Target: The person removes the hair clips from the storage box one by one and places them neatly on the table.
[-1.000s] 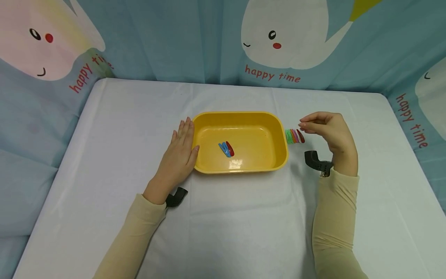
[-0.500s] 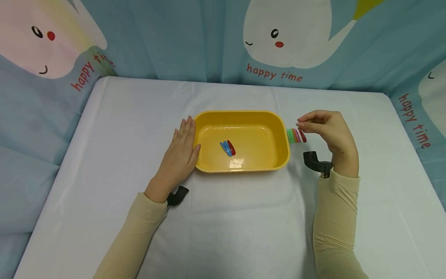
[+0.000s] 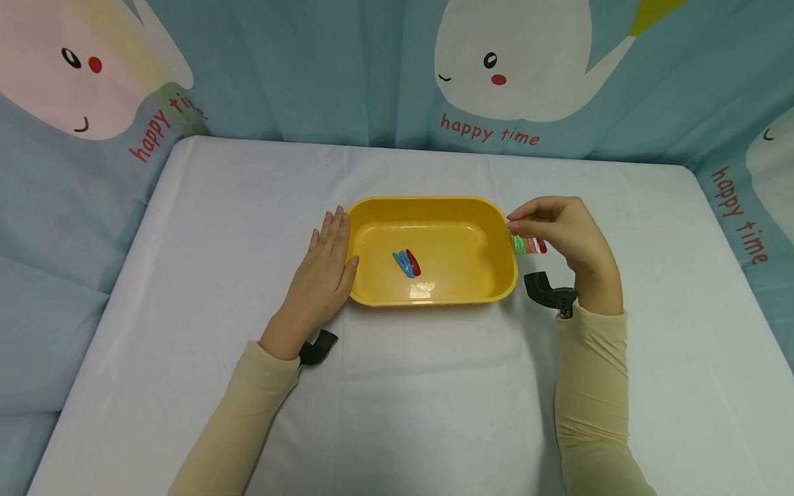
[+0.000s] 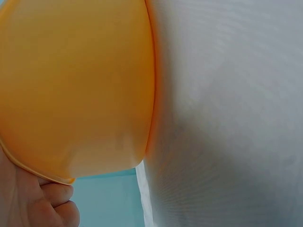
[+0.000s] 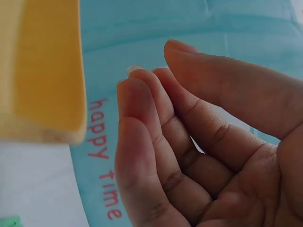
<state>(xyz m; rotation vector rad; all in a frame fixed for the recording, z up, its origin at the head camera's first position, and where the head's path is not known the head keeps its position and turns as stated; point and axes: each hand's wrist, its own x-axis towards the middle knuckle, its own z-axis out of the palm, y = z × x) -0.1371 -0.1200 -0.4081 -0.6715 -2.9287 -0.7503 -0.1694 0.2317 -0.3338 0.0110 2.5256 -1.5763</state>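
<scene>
A yellow plastic tray [image 3: 459, 265] stands mid-table with several snap hair clips [image 3: 406, 263], blue and red, lying in it. My left hand [image 3: 316, 272] rests against its left end, fingers extended along the rim; in the left wrist view fingers [image 4: 54, 208] show beside the rim. At the tray's right end, my right hand [image 3: 564, 227] hovers over a row of coloured hair clips [image 3: 529, 245], partly hiding it. In the right wrist view its fingers [image 5: 135, 156] are loosely bent, the thumb lies apart from the index fingertip, and nothing shows between them.
A white cloth [image 3: 422, 406] covers the table. Blue curtains [image 3: 298, 76] with printed whales hang behind and at the sides. A black camera mount [image 3: 548, 293] sits at the right wrist and another mount [image 3: 318, 348] at the left.
My right hand has moved left from the red end of the clip row to the green end, near the tray's rim. The left hand stays against the tray.
</scene>
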